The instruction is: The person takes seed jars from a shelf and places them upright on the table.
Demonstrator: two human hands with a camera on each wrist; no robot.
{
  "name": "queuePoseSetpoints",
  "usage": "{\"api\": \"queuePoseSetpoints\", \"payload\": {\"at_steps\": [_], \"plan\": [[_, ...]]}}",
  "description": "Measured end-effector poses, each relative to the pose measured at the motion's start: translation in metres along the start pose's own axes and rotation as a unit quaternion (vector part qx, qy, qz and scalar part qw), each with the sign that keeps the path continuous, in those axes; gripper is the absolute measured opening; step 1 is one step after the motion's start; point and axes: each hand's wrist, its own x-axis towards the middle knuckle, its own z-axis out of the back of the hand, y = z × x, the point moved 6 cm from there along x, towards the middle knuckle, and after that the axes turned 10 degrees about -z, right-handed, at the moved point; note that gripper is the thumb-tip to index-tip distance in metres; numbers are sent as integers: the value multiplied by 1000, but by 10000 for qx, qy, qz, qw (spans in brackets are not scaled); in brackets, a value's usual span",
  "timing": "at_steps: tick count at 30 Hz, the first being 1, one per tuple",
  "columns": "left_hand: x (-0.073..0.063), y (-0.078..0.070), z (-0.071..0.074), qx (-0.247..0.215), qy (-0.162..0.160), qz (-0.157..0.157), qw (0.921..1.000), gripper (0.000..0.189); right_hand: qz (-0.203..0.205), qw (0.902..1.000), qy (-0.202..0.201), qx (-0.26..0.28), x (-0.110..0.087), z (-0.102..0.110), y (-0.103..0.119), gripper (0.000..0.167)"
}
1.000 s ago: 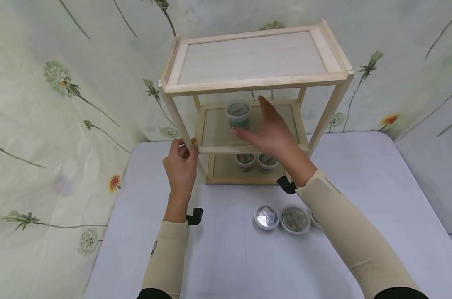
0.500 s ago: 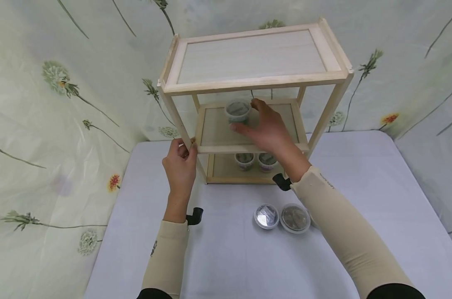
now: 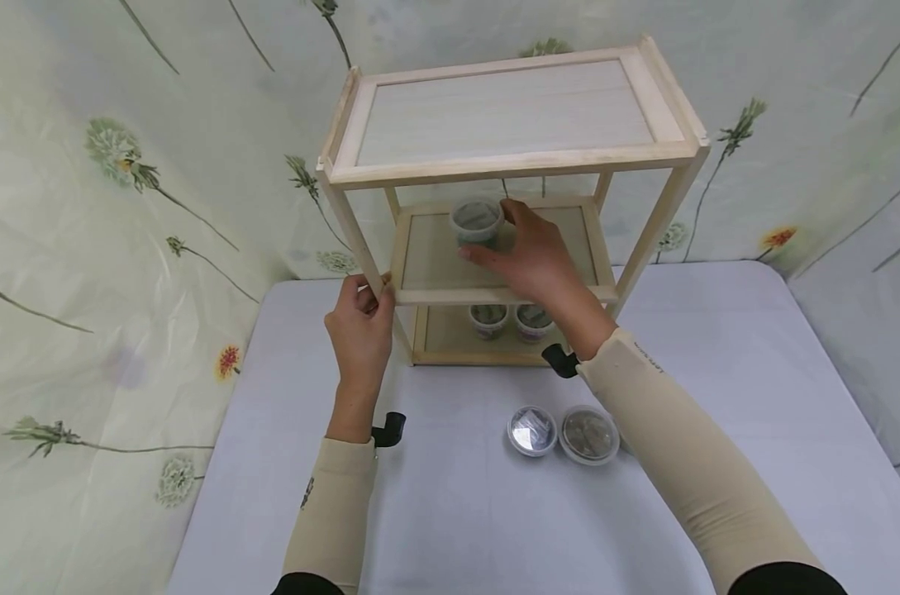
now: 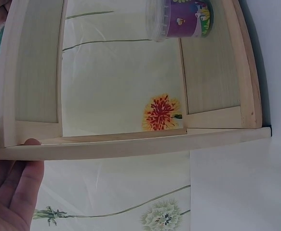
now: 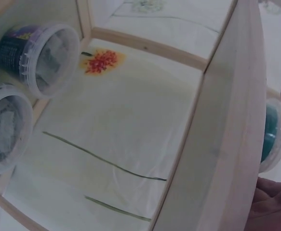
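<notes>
A small wooden shelf rack (image 3: 509, 161) with three tiers stands on the table. My left hand (image 3: 360, 322) grips its front left post (image 4: 130, 147) at the middle tier, fingers on one side and thumb on the other. On that middle tier is a round lidded plastic tub (image 3: 476, 220) with green showing through its side. My right hand (image 3: 542, 256) reaches in under the top tier and holds this tub by its right side, thumb in front and fingers behind. Two similar tubs, one a purple-labelled tub (image 4: 186, 18), stand on the bottom tier below.
In front of the rack, a silvery-topped tub (image 3: 532, 430) and a wider lidded tub (image 3: 589, 435) stand side by side on the white table (image 3: 450, 512). The right sleeve (image 3: 688, 454) partly covers something beside them. Flower-printed sheeting (image 3: 159, 273) hangs behind and at the sides.
My right hand's thumb and fingers have closed in on the green tub, and the hand has moved slightly left. The left hand stays on the post.
</notes>
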Motion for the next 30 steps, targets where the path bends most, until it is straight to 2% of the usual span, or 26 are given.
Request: {"api": "queuePoseSetpoints", "payload": {"at_steps": [16,24,30], "plan": [[1,1,0,-4,35,39,10000,16,142,9996,-162,196,2,-1,2,90],[0,2,0,11,57,82,9999,16,196,9994,-224,200,2,-2,2,90],[0,3,-1,-75,62,94,9999,16,331,9984,-432,180,-2,0,3,87]]}}
